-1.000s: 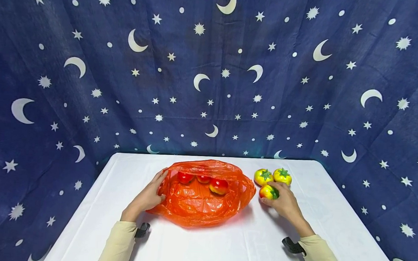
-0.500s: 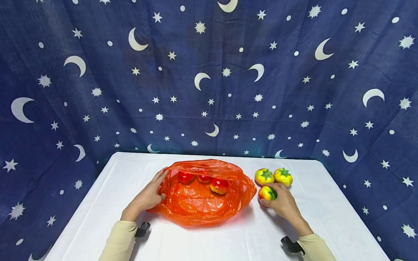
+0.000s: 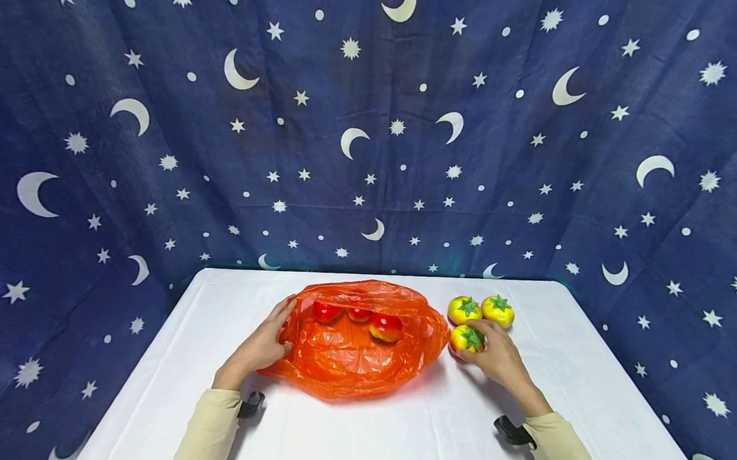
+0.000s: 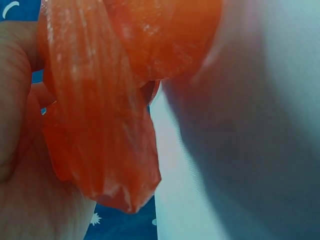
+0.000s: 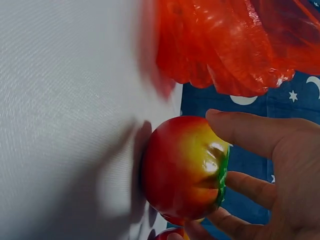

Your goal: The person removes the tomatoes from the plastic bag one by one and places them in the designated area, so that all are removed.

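Observation:
A thin red plastic bag (image 3: 361, 375) lies with its mouth spread towards me, and several red tomatoes (image 3: 385, 327) show inside. At its left edge my left hand (image 3: 264, 346) holds the bag's rim; in the left wrist view a gathered flap of the bag (image 4: 102, 125) hangs beside the palm. Just right of the bag, my right hand (image 3: 498, 355) grips a yellow-and-red tomato (image 3: 465, 338) with a green leafy top between thumb and fingers. The right wrist view shows that tomato (image 5: 182, 167) very close to the tabletop; whether it touches I cannot tell.
Two more yellow tomatoes with green tops, one at the left (image 3: 464, 309) and one at the right (image 3: 498, 310), sit behind my right hand. A white cloth covers the table (image 3: 357, 438). Behind it hangs a dark blue curtain (image 3: 322, 151) with moons and stars.
My right hand has shifted slightly left with the tomato, closer to the bag. The tomato has turned so more of its green top shows. My left hand and the bag have stayed put.

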{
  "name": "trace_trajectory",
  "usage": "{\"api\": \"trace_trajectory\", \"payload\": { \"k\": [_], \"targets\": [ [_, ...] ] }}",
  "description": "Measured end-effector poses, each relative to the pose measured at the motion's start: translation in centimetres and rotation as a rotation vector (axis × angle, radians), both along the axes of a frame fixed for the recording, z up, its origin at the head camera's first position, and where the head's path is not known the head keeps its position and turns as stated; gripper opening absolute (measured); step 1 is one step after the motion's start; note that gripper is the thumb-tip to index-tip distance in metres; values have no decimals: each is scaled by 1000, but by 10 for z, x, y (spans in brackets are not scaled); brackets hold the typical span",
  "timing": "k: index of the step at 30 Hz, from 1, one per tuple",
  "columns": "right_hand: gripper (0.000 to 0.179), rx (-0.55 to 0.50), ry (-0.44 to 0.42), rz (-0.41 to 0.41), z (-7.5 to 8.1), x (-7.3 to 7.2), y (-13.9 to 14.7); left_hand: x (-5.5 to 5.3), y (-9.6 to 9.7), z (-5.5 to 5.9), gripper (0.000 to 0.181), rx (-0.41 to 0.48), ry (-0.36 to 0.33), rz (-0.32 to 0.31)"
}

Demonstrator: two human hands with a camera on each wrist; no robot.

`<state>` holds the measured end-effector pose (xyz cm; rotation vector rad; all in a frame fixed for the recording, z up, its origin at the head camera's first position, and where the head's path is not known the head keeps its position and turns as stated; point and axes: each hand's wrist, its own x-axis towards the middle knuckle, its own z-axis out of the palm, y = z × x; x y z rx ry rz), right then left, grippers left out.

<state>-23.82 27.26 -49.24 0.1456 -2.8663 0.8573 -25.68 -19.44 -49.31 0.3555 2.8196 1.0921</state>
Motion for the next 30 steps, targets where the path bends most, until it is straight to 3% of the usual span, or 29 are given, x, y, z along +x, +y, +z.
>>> {"api": "trace_trajectory", "payload": {
  "k": [10,30],
  "targets": [
    [59,-6,98,14,13,7,0,0,1,1,92,-4,-7,3],
    [43,-155,356,-10,56,19,-10,-3,3,10,90,-18,0,-9]
  ]
}}
